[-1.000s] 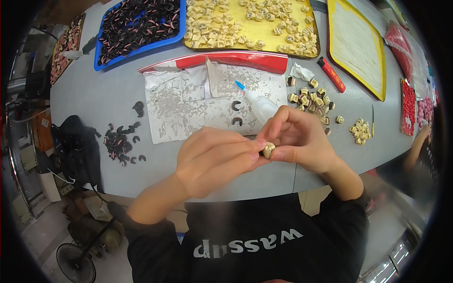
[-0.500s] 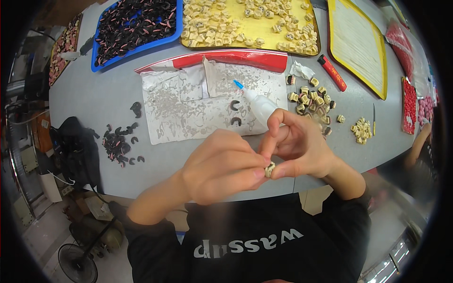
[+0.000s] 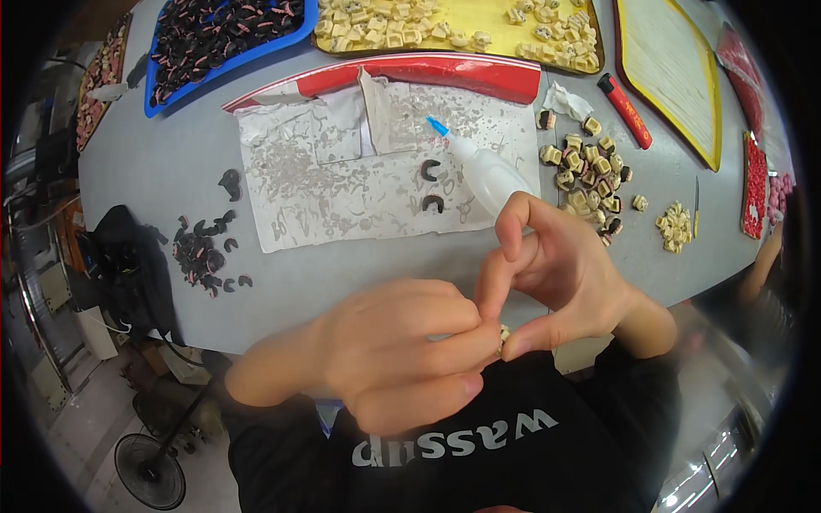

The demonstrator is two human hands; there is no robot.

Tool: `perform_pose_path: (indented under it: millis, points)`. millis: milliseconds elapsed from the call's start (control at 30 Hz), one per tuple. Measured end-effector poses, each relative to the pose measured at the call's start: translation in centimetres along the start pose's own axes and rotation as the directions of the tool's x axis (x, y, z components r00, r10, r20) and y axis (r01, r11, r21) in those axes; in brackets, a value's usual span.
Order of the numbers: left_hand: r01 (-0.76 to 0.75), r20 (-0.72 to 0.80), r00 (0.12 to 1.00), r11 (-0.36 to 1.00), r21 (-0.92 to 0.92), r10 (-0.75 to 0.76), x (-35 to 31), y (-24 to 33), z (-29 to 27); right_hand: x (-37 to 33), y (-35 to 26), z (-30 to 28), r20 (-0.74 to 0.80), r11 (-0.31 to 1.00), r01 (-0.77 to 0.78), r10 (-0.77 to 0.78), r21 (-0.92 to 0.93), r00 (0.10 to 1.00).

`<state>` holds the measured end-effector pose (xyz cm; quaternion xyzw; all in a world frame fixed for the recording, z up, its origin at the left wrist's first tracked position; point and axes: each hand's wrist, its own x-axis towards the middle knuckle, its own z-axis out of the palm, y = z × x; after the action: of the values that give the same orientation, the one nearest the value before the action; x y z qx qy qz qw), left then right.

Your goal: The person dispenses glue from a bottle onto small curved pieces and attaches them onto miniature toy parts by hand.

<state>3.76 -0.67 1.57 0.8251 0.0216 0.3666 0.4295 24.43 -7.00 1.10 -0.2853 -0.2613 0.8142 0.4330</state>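
My left hand (image 3: 398, 346) and my right hand (image 3: 560, 274) meet close to my chest, past the table's near edge. Both are closed, pinching one small cream-coloured piece (image 3: 505, 335) between their fingertips; most of it is hidden by the fingers. Beyond my right hand a white squeeze bottle (image 3: 492, 175) with a blue tip lies on a stained white sheet (image 3: 291, 201). To the bottle's left are two black curved pieces, an upper one (image 3: 430, 169) and a lower one (image 3: 434, 204). Right of the bottle is a heap of cream-and-black pieces (image 3: 590, 175).
Black curved pieces (image 3: 201, 252) lie loose at left. A blue tray (image 3: 152, 96) of black-and-pink pieces and a yellow tray (image 3: 487, 19) of cream pieces stand at the back. At right are a red-handled cutter (image 3: 629, 113), crumpled tissue (image 3: 567, 103) and more cream pieces (image 3: 674, 227).
Both hands have come down toward my chest with the small cream piece still pinched between them. The view has shifted slightly, so the table things sit higher in it.
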Motion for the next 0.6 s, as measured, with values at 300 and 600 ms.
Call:
perform_pose_path:
  millis: [300,600]
  points:
    - [0.252,-0.106,0.931,0.826,-0.503,-0.349,0.6,-1.8,0.3,0.1,-0.9,-0.6,0.190,0.556,0.503,-0.524,-0.662,0.830]
    - [0.458,0.185,0.795,0.372,-0.807,-0.578,0.5,-1.6,1.1,-0.1,0.3,-0.3,0.322,0.181,0.556,-0.656,-0.811,0.682]
